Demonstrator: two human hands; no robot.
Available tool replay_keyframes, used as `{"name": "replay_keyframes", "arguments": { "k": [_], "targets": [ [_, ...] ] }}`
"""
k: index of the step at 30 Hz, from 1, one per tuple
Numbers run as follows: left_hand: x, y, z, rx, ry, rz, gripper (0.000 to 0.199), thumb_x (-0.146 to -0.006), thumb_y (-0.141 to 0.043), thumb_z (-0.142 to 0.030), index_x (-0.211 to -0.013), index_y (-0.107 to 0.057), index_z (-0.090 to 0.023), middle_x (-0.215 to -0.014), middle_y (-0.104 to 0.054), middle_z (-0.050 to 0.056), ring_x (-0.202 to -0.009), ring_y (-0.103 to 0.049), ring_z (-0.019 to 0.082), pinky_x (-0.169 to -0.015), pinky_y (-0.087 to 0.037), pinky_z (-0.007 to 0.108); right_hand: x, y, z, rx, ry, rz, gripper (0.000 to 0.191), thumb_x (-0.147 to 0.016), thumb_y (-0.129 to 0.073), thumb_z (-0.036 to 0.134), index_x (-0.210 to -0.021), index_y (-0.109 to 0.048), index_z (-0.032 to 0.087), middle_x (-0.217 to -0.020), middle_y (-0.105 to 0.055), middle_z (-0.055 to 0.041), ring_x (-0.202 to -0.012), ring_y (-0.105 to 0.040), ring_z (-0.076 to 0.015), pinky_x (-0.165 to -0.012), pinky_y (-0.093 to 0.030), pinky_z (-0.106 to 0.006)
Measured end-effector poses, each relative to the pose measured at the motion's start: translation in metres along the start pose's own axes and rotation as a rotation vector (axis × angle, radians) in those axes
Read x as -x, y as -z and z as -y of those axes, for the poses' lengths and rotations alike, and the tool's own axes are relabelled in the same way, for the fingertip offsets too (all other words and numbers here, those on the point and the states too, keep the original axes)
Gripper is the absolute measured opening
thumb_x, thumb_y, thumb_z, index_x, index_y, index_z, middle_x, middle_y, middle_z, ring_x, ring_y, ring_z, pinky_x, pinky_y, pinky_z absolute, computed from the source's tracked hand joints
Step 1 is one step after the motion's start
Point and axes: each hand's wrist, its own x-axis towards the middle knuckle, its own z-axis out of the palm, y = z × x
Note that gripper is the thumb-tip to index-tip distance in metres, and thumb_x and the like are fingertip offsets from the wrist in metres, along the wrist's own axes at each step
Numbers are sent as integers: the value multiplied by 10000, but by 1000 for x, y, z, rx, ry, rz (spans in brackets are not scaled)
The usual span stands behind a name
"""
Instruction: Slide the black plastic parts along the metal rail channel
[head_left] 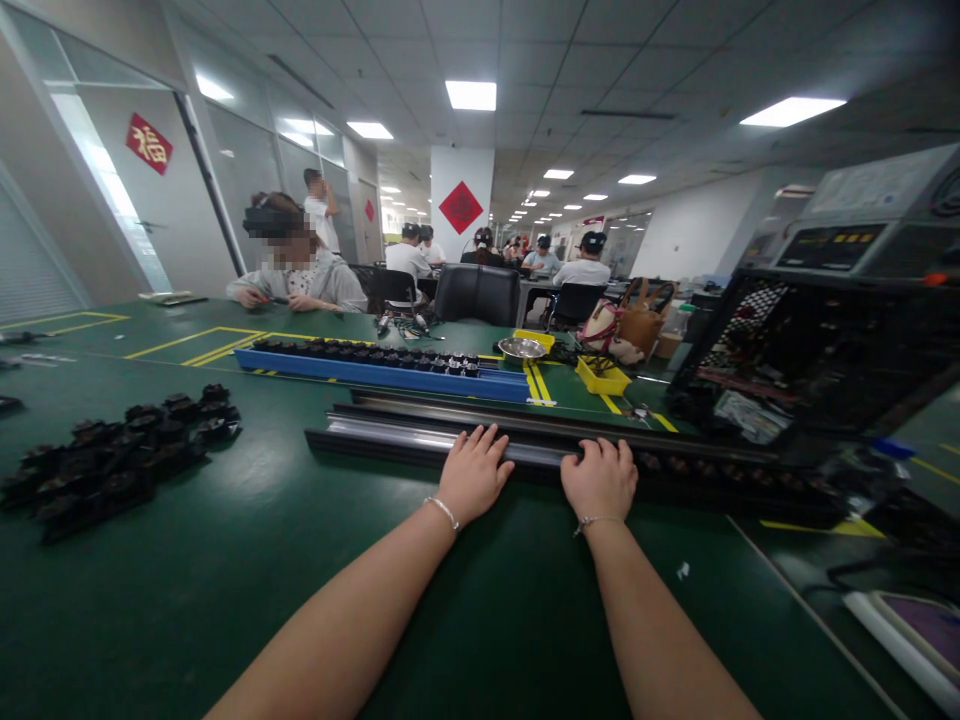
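Note:
A long black channel rail [390, 441] with a shiny inner face lies across the green table in front of me. My left hand [472, 475] rests over its near edge, fingers slightly spread and bent onto the rail. Farther right, my right hand [600, 482] is curled over the same rail, and its fingertips are partly hidden. Small dark parts [697, 466] sit in a row in the rail to the right of that hand. Just behind runs a second dark rail [420, 405].
At left lies a pile of black parts [120, 450]. Beyond the rails are a blue tray [360, 385] of similar parts, a metal bowl [522, 348] and a yellow bin [602, 378]. A black open-sided case [780, 300] stands right. Across the table sits a person [322, 275].

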Motion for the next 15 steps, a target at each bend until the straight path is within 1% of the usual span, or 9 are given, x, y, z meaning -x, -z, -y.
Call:
{"name": "replay_keyframes", "arguments": {
  "k": [5,9,15],
  "targets": [
    [1,-2,2,21,-8,6,446,-912,-314,-430,-1284,-482,-252,-1396,-443,27,-1298,-358,227,-1068,-281,453,0,0,0,-9,21,19,348,-764,-429,253,-997,-665,148,-1181,-588,-112,-1216,-362,-286,-951,-334,-449],
    [1,-2,4,56,-34,23,407,-911,-333,-408,-1265,-491,-285,-1378,-465,-7,-1297,-357,212,-1052,-303,456,-1,0,1,-18,13,14,340,-760,-433,246,-993,-664,155,-1164,-600,-105,-1213,-361,-287,-938,-337,-458],
    [1,-1,4,55,-22,19,396,-910,-339,-410,-1246,-509,-289,-1366,-479,4,-1292,-361,211,-1043,-315,445,0,2,3,-35,15,31,334,-760,-429,231,-982,-667,153,-1157,-601,-109,-1202,-373,-280,-932,-345,-454]
  ]
}}
